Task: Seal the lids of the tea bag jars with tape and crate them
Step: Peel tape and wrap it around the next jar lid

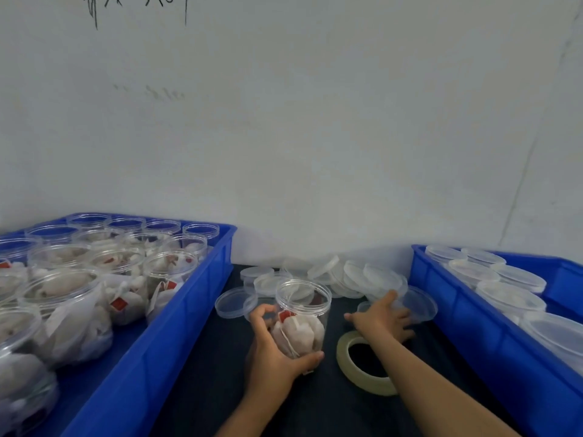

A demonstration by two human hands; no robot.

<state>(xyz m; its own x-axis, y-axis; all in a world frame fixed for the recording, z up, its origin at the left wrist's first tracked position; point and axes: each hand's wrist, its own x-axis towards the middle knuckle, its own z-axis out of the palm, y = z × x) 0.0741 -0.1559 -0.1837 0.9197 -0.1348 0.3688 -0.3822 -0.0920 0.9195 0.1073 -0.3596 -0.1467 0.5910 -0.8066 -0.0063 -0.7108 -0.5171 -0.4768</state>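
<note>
A: Counted: two blue crates, one tape roll point(366, 364), one open jar point(303, 320) of tea bags.

B: Left hand point(277, 351) curled round that clear, round jar; upright on dark tabletop point(195, 389).

A: Right hand point(383, 320)?

B: Fingers spread flat on a clear lid point(416, 302), beyond the tape roll.

A: Room?

B: Narrow lane only; left crate point(176, 313) and right crate point(467, 326) flanking both hands. Loose lids point(331, 272) piled past fingertips.
</note>
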